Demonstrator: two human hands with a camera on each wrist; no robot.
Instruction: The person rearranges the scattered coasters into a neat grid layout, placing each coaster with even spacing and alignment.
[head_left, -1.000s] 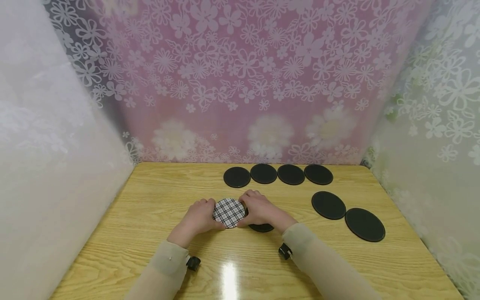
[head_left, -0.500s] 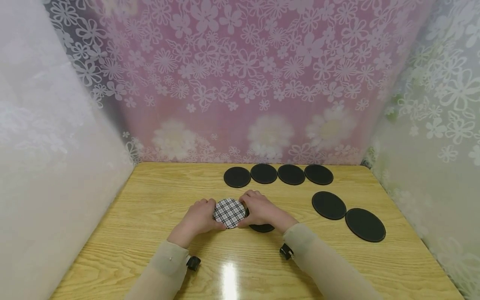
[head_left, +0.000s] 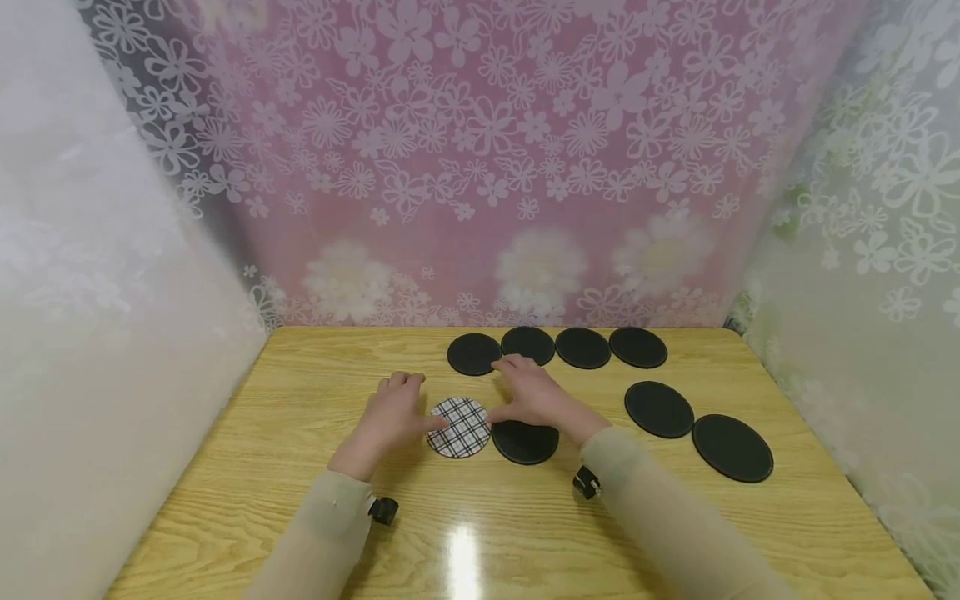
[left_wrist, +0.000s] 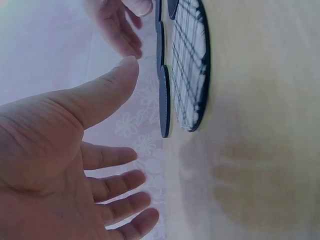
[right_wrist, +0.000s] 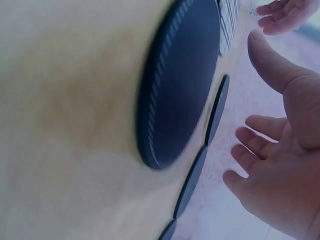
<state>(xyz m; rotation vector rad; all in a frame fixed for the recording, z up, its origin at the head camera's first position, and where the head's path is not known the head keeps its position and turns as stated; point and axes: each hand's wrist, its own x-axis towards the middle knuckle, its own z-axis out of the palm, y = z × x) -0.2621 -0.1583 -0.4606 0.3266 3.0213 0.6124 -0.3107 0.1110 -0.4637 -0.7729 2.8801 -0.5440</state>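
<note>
- Both hands have let go and lifted off the plaid coaster (head_left: 458, 427), which lies flat on the desk (head_left: 300, 433).
- Left hand (head_left: 392, 414) hovers open beside it, thumb perhaps touching the rim.
- Right hand (head_left: 530, 393) is spread open above the black coaster (head_left: 525, 442).

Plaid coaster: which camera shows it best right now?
Head view: the plaid coaster lies flat on the table, whole, between both hands. Left wrist view shows it edge-on, foreshortened. Right wrist view catches only a sliver beyond the black coaster.
</note>
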